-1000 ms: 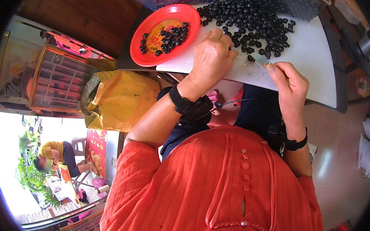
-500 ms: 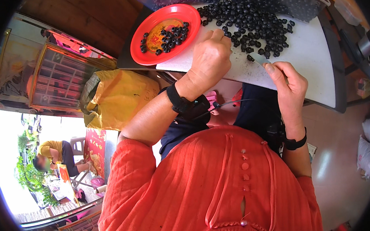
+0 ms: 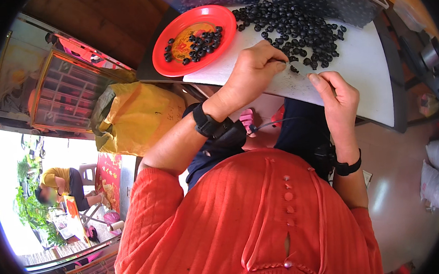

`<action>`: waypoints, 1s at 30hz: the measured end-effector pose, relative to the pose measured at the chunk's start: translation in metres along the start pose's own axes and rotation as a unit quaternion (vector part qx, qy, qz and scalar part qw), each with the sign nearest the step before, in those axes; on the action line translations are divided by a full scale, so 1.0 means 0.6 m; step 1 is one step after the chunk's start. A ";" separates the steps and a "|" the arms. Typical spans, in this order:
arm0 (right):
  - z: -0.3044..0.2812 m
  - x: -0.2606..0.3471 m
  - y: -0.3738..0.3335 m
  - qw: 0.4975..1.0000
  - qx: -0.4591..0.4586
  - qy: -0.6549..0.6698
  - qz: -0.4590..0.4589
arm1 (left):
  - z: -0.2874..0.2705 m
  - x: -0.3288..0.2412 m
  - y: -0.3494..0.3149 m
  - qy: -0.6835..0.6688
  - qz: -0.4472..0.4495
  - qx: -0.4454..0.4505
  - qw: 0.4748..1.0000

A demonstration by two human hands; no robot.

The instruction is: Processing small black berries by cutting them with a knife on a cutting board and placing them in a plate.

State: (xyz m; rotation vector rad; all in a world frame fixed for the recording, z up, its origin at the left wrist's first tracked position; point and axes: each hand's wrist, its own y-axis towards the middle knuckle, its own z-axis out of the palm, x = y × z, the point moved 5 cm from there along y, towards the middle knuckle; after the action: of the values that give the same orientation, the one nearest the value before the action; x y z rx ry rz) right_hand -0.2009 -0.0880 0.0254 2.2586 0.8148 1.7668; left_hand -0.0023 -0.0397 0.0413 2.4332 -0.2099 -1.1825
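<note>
My left hand (image 3: 256, 69) is closed in a pinch at the near edge of the white board (image 3: 373, 83), with a dark round bead (image 3: 279, 60) at its fingertips. My right hand (image 3: 337, 92) is closed on a small pale-bladed knife (image 3: 304, 72), whose handle is hidden in the fingers. The blade points left toward the left fingertips, close to a dark bead or scrap. Just beyond both hands spreads a heap of black beads (image 3: 293, 27). To the left, a red plate (image 3: 228, 27) holds a smaller group of the same beads.
Clear plastic bins (image 3: 358, 12) with more beads stand at the back of the board. A yellow bag (image 3: 144, 117) sits left of the table. Dark crumbs lie on the board by the blade. A person in a yellow top (image 3: 62, 179) sits far left; white sacks (image 3: 434, 185) lie far right.
My left hand has moved right and slightly nearer, from above the beads to beside the knife blade, and now pinches a bead. The right hand with the knife has shifted slightly left.
</note>
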 end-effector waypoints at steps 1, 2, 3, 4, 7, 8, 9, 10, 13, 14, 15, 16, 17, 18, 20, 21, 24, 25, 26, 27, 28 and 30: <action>0.000 -0.002 0.000 1.000 -0.003 0.001 0.002 | 0.008 0.004 -0.006 -0.153 -0.123 0.034 0.980; 0.001 -0.002 0.000 1.000 -0.004 -0.001 0.001 | 0.009 0.002 -0.009 -0.154 -0.121 0.033 0.980; 0.001 -0.002 0.000 1.000 -0.003 -0.006 -0.001 | 0.015 0.011 -0.015 -0.279 -0.178 0.025 0.943; 0.002 -0.001 0.000 1.000 -0.003 -0.011 -0.004 | 0.023 0.018 -0.020 -0.398 -0.232 0.017 0.887; 0.003 0.001 0.001 1.000 -0.003 -0.016 -0.009 | 0.027 0.019 -0.025 -0.461 -0.219 0.016 0.860; 0.003 0.001 0.001 1.000 -0.003 -0.017 -0.009 | 0.030 0.018 -0.026 -0.462 -0.219 0.017 0.859; 0.002 0.002 0.001 1.000 -0.002 -0.023 -0.010 | 0.032 0.016 -0.028 -0.466 -0.219 0.014 0.857; 0.002 0.002 0.001 1.000 -0.001 -0.028 -0.012 | 0.034 0.014 -0.029 -0.470 -0.219 0.011 0.855; 0.000 -0.001 0.001 1.000 0.001 -0.023 -0.001 | 0.037 0.009 -0.030 -0.452 -0.206 0.029 0.868; -0.001 0.000 0.001 1.000 0.002 -0.023 0.000 | 0.038 0.010 -0.031 -0.452 -0.206 0.029 0.867; -0.001 0.001 0.001 1.000 0.001 -0.019 0.004 | 0.038 0.010 -0.032 -0.458 -0.201 0.025 0.866; -0.001 0.001 0.001 1.000 0.000 -0.014 0.008 | 0.039 0.011 -0.032 -0.464 -0.195 0.021 0.864; 0.000 0.001 0.001 1.000 0.000 -0.014 0.009 | 0.040 0.014 -0.033 -0.464 -0.196 0.021 0.863; 0.000 0.001 0.002 1.000 0.000 -0.015 0.011 | 0.041 0.016 -0.033 -0.466 -0.190 0.020 0.864; 0.000 0.001 0.002 1.000 -0.001 -0.017 0.013 | 0.042 0.017 -0.032 -0.468 -0.185 0.019 0.864; 0.000 0.001 0.002 1.000 -0.001 -0.018 0.014 | 0.042 0.016 -0.032 -0.469 -0.186 0.016 0.863; 0.001 0.001 0.001 0.999 -0.011 -0.031 -0.001 | 0.043 0.016 -0.031 -0.472 -0.178 0.010 0.864; 0.001 0.002 0.000 0.999 -0.019 -0.042 -0.017 | 0.043 0.016 -0.031 -0.473 -0.168 0.008 0.865; 0.002 0.000 0.000 0.999 -0.019 -0.042 -0.016 | 0.044 0.016 -0.031 -0.473 -0.169 0.008 0.865; 0.003 0.000 -0.001 0.998 -0.024 -0.044 -0.024 | 0.044 0.015 -0.031 -0.471 -0.169 0.007 0.866; 0.003 0.000 -0.001 0.998 -0.029 -0.047 -0.032 | 0.044 0.014 -0.031 -0.468 -0.170 0.005 0.867; 0.003 0.001 0.000 0.998 -0.026 -0.042 -0.036 | 0.044 0.012 -0.030 -0.467 -0.169 0.006 0.868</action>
State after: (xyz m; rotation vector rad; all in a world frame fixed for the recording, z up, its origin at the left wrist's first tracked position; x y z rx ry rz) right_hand -0.1993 -0.0874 0.0253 2.2253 0.8117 1.6302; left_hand -0.0193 -0.0338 0.0134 1.7297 -0.0580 -2.4471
